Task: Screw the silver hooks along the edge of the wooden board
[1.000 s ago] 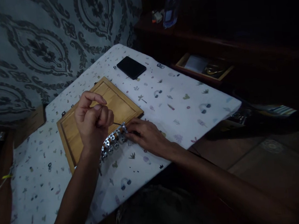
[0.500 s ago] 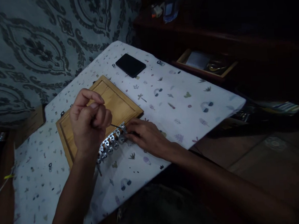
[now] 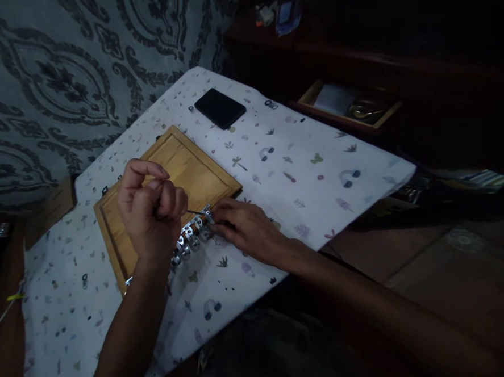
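My left hand (image 3: 153,209) is closed above the wooden board (image 3: 199,169), its fingers curled around a thin dark rod (image 3: 193,211). The handle end is hidden in the fist, so I cannot tell what tool it is. The rod's tip points at the end of a row of shiny metal pieces with holes (image 3: 189,236) along the board's near edge. At the right end of that row my right hand (image 3: 248,228) rests low, thumb and fingers pinched on the last metal piece (image 3: 209,216). My left forearm hides part of the row.
A black phone (image 3: 220,108) lies toward the back of the table, on a white printed tablecloth (image 3: 293,157). Beyond the right side is an open drawer (image 3: 349,106) with things in it. A patterned wall (image 3: 57,81) borders the far left; a cardboard piece (image 3: 52,212) leans there.
My left hand has shifted slightly down and left, its fist turned a little, with the rod still in it. My right hand stays at the same metal piece.
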Demonstrator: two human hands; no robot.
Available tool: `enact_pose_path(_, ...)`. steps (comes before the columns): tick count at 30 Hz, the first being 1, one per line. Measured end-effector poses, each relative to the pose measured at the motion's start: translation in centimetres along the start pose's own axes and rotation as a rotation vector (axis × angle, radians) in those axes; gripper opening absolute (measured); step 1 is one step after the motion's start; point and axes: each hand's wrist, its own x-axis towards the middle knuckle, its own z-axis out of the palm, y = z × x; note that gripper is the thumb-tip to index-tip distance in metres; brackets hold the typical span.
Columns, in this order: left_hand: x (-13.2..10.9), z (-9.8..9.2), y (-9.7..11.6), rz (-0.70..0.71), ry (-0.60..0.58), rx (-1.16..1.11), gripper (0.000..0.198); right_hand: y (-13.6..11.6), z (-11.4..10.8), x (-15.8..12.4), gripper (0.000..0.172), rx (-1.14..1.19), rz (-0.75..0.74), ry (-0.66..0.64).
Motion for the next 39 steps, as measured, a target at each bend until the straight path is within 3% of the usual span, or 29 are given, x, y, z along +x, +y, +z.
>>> enact_pose_path(4,-0.1,-0.1,0.0,0.019,0.025,-0.033,0.017,-0.1,0.0,0.0,0.011,0.007,0.007,-0.014)
enact_pose_path(9,0.1,-0.2,-0.4,0.085,-0.048,-0.037,0.013,0.0,0.0,0.0,0.01,-0.004,-0.01,-0.013)
enact_pose_path(15,-0.1,0.1,-0.3,0.045,-0.016,-0.023,0.014,0.2,0.1,0.0,0.01,0.002,-0.016,0.001)
enact_pose_path(18,-0.2,0.1,-0.3,0.057,-0.087,0.004,0.011,0.2,0.1,0.0,0.011,-0.001,-0.011,-0.003)
enact_pose_path(24,0.1,-0.2,-0.4,0.022,-0.338,0.006,0.007,0.1,0.1,0.0,0.014,0.011,-0.016,-0.002)
enact_pose_path(27,0.5,-0.4,-0.3,-0.02,-0.388,0.001,0.004,0.1,0.1,0.0,0.012,0.002,-0.003,-0.001)
enact_pose_path(29,0.6,-0.4,-0.2,-0.041,-0.341,0.028,0.006,0.1,0.1,0.1,0.011,0.001,-0.009,0.005)
enact_pose_path(34,0.2,0.4,-0.1,-0.015,-0.061,0.158,0.018,0.2,0.1,0.1,0.011,-0.012,-0.007,0.001)
enact_pose_path(39,-0.6,1.4,-0.8,0.042,0.024,0.102,0.022,0.2,0.1,0.0,0.012,0.018,-0.034,0.008)
